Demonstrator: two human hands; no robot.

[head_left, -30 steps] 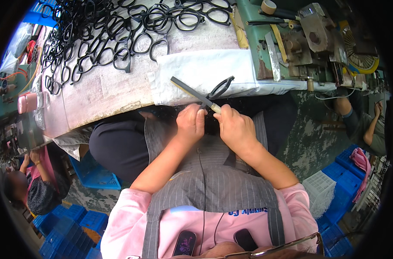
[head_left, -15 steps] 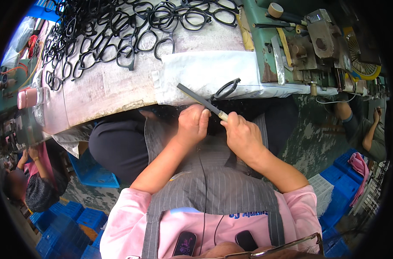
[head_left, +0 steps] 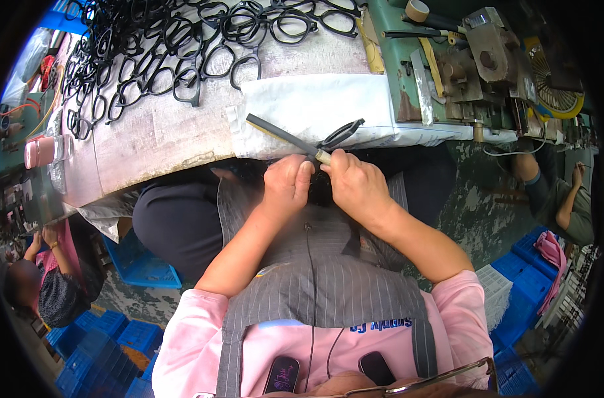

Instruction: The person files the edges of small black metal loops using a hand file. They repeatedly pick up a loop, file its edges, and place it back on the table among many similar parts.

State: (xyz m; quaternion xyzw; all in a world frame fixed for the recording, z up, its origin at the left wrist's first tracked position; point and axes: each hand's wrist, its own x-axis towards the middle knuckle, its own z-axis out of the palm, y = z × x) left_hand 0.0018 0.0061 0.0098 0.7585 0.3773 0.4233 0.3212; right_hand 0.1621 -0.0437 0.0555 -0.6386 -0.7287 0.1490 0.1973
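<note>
My right hand (head_left: 358, 182) is closed round the pale handle of a flat grey file (head_left: 275, 131), whose blade slants up and left over the table's edge. Beside it, my left hand (head_left: 287, 184) is closed, thumb up, on a black eyeglass frame (head_left: 342, 134). One rim of that frame sticks out up and right behind the file; its other part is hidden by the fingers and the file. Both hands are close together just in front of the white cloth (head_left: 322, 99) at the table's edge.
Many black eyeglass frames (head_left: 176, 40) lie piled on the worn table (head_left: 143, 132). Metal machinery (head_left: 484, 60) and a roll of tape (head_left: 417, 10) stand at the right on a green bench. Blue crates (head_left: 139, 259) sit on the floor. Other people work at both sides.
Both hands have shifted slightly left, and the right hand has moved a little up. The file has slid up and left across the frame, its tip now farther over the cloth.
</note>
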